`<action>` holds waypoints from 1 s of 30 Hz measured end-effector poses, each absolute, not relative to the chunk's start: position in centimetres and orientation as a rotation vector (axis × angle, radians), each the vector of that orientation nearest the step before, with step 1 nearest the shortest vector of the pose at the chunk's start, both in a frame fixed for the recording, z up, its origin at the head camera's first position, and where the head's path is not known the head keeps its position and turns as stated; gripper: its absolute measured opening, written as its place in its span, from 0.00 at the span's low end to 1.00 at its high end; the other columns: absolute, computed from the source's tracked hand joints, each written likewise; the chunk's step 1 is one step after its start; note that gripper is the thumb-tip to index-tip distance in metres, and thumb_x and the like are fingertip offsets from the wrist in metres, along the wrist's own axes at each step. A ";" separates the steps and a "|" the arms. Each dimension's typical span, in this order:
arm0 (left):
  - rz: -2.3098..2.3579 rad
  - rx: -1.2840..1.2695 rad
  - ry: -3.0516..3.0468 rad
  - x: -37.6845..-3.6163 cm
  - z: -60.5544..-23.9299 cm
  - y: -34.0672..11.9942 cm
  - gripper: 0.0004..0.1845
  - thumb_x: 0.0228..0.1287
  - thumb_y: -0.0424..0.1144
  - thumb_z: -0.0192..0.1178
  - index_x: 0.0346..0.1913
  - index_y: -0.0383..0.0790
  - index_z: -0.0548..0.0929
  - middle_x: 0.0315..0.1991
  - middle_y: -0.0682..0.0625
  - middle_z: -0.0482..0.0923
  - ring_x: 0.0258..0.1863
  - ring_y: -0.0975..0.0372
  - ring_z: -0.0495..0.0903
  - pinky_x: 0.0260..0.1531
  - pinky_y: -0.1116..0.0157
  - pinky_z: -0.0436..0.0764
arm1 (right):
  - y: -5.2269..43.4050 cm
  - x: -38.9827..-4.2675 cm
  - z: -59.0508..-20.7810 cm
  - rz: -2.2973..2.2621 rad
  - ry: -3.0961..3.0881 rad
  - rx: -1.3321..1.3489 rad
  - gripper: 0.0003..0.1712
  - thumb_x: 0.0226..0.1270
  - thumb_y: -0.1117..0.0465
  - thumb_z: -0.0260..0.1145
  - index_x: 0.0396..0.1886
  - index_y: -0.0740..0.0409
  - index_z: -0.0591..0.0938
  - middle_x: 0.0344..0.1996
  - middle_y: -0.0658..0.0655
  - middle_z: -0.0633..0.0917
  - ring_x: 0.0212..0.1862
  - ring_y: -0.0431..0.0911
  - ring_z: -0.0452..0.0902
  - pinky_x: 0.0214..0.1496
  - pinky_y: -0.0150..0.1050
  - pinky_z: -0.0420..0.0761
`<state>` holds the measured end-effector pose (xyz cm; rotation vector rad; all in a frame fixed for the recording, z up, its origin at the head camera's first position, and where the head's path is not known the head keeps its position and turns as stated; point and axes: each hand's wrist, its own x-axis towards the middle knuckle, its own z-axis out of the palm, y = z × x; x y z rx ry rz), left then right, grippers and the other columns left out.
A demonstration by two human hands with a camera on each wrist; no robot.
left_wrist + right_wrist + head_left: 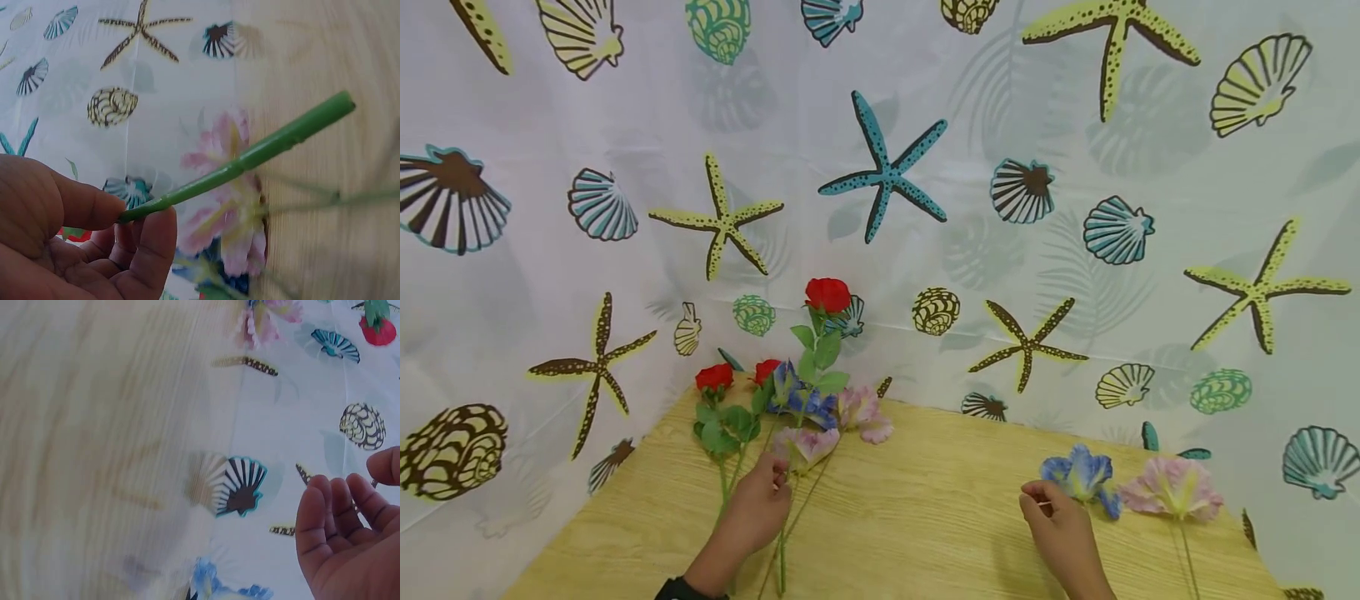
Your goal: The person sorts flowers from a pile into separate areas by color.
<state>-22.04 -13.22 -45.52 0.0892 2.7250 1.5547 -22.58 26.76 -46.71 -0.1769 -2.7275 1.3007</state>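
Flowers lie bunched (797, 400) at the table's (925, 517) far left corner; my left hand (758, 504) pinches a green stem (250, 156). My right hand (1060, 525), fingers loosely curled and holding nothing, touches the blue flower (1084, 477); I judge it and the pink flower (1172, 489) remain ungathered.

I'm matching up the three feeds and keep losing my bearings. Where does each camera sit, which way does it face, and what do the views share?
Head: worn high, looking forward and down at the wooden table, both hands and the seashell backdrop.
Left wrist: behind the left hand, whose fingers pinch a green stem; pink flower beyond.
Right wrist: beside the right hand, palm and fingers showing, facing table and backdrop.
Shared: table, backdrop, flowers.
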 end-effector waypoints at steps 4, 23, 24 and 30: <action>1.593 0.170 2.669 -21.8 -46.0 -11.1 0.12 0.68 0.32 0.49 0.51 0.32 0.67 0.43 0.43 0.71 0.39 0.55 0.75 0.27 0.62 0.70 | 24.8 -22.6 -46.6 1.328 -2.737 -0.076 0.20 0.67 0.43 0.56 0.48 0.52 0.78 0.42 0.53 0.80 0.38 0.42 0.75 0.35 0.38 0.76; 1.696 0.343 2.474 -20.2 -46.2 -7.0 0.10 0.69 0.34 0.50 0.51 0.35 0.68 0.41 0.46 0.70 0.39 0.56 0.73 0.32 0.59 0.72 | 16.4 -22.7 -46.4 1.704 -2.498 0.076 0.11 0.66 0.57 0.60 0.47 0.52 0.77 0.41 0.52 0.79 0.42 0.44 0.77 0.40 0.37 0.78; 1.698 0.347 2.473 -20.2 -46.2 -6.9 0.11 0.69 0.34 0.49 0.51 0.36 0.68 0.42 0.46 0.70 0.38 0.57 0.73 0.32 0.59 0.72 | 16.2 -22.8 -46.4 1.724 -2.485 0.085 0.12 0.66 0.58 0.60 0.47 0.52 0.77 0.41 0.52 0.79 0.42 0.44 0.77 0.40 0.37 0.78; 1.726 0.389 2.490 -19.7 -46.0 -5.9 0.09 0.69 0.32 0.50 0.49 0.36 0.70 0.40 0.46 0.72 0.35 0.58 0.74 0.29 0.61 0.73 | 15.1 -22.8 -46.1 1.740 -2.435 0.154 0.14 0.66 0.56 0.60 0.50 0.51 0.75 0.41 0.52 0.79 0.43 0.46 0.77 0.41 0.38 0.78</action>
